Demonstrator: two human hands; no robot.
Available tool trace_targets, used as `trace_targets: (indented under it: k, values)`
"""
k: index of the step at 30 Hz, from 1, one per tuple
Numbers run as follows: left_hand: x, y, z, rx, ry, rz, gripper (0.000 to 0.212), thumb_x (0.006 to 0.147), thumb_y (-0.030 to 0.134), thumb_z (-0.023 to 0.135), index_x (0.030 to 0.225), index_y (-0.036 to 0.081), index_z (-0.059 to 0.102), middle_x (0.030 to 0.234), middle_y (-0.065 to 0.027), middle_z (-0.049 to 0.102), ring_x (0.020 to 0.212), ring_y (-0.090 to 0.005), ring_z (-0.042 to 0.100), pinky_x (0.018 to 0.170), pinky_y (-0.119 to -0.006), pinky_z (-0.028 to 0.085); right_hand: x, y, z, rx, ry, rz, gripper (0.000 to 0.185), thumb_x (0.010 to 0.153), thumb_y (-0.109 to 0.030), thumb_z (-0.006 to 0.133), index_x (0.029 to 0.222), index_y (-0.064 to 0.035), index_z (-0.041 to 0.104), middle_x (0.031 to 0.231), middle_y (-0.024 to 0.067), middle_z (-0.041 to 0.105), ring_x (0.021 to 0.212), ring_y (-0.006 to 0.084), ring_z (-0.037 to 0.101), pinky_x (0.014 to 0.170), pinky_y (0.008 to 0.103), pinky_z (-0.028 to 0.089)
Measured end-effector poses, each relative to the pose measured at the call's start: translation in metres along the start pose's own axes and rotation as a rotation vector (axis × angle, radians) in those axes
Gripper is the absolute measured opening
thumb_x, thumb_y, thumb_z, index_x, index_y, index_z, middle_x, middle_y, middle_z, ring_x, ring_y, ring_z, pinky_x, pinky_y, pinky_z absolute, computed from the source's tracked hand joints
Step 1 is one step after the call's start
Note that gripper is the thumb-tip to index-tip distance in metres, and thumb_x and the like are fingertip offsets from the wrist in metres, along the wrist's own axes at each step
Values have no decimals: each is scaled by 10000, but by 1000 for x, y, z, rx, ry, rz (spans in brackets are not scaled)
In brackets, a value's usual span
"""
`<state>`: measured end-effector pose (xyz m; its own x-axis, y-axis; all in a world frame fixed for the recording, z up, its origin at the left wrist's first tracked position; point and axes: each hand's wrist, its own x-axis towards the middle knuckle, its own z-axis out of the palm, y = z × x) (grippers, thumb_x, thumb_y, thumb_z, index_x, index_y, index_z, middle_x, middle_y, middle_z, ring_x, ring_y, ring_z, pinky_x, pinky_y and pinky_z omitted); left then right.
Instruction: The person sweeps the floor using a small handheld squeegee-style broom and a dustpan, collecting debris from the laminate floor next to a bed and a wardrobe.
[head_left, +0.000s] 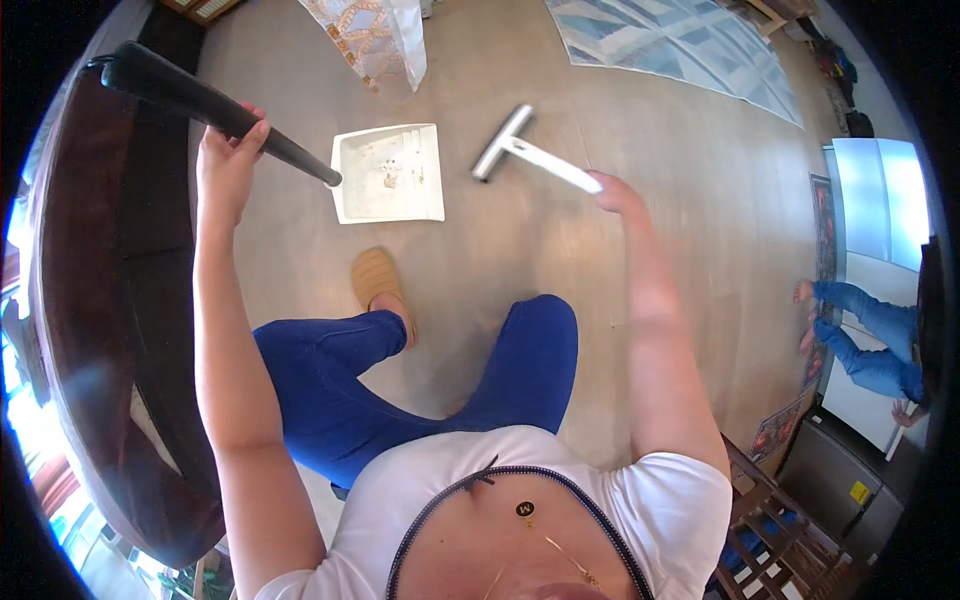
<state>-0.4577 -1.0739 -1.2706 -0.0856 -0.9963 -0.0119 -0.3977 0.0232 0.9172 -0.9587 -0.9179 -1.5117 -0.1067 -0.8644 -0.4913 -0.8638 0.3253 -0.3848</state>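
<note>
My left hand (231, 161) grips the black handle (296, 156) of a long-handled dustpan. The white dustpan pan (364, 202) rests on the floor ahead of me, with small crumbs of debris (390, 174) lying in it. In my right hand (619, 193) is the end of a white T-shaped squeegee (555, 163). Its wide head (504, 142) is to the right of the pan, apart from it and slightly blurred. Whether the head touches the floor, I cannot tell.
Wood-look flooring (480, 255) spreads around my tan slipper (375, 277). A dark piece of furniture (82, 300) runs along the left. Patterned cloth (375, 37) hangs at the top, near a blue-grey rug (675, 45). Someone in jeans (862, 300) is at far right; a wooden chair (765, 510) stands lower right.
</note>
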Motion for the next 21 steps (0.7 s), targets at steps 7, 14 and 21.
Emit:
trace_targets:
  k: [7, 14, 21]
  values:
    - [14, -19, -24, -11, 76, -110, 266, 793, 124, 601, 1023, 53, 488, 962, -35, 562, 868, -122, 533, 724, -282, 454, 34, -127, -8, -79, -321, -179, 465, 646, -31, 513, 1104, -108, 526, 960, 98, 607, 840, 213, 577, 712, 332, 460]
    - [51, -108, -17, 47, 159, -159, 256, 785, 144, 617, 997, 56, 503, 925, -29, 568, 842, -115, 535, 690, -272, 449, 102, -85, -39, 216, -36, 134, 487, 687, -136, 503, 1167, -77, 448, 840, 156, 610, 660, 232, 599, 591, 330, 486]
    - [96, -176, 24, 76, 221, -130, 242, 797, 145, 610, 1001, 68, 506, 922, -28, 571, 833, -106, 533, 684, -279, 447, 223, -72, 84, -44, 395, 224, 536, 844, -367, 370, 1199, 35, 384, 871, 245, 575, 792, 357, 575, 697, 422, 460]
